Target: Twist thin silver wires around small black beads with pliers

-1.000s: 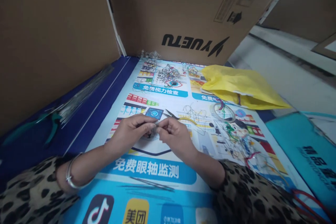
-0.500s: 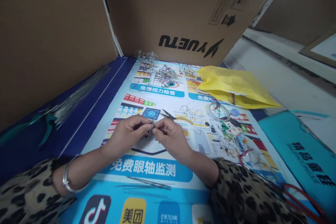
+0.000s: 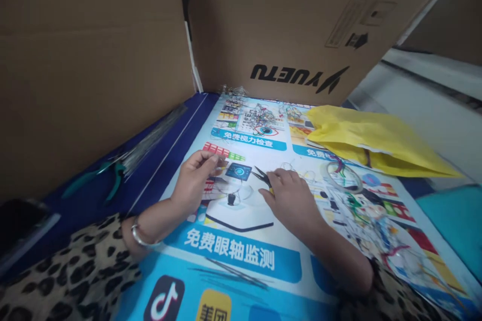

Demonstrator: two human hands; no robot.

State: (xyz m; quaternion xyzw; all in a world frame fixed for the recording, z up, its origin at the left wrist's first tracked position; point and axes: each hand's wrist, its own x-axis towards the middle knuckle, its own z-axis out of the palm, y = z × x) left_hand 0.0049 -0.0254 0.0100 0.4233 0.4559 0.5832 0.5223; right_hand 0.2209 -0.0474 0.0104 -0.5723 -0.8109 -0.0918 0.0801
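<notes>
My left hand is raised over the printed sheet, thumb and forefinger pinched together. What sits in that pinch is too small and blurred to name. To its right, my right hand lies over the yellow handles of a pair of pliers, fingers curled round them. The pliers' dark pointed jaws stick out toward the left, a little apart, beside a printed blue panel on the sheet. Several thin dark wires lie on the sheet, nearer to me than the hands.
Teal-handled pliers and a bundle of thin wires lie at left. Tangled wires sit at the back, below a cardboard wall. At right are a yellow bag, a tape roll and a teal packet.
My hands, which met at the fingertips, have parted. My right hand has moved to the yellow-handled pliers and closed round them. The view has shifted, so the scene sits further right.
</notes>
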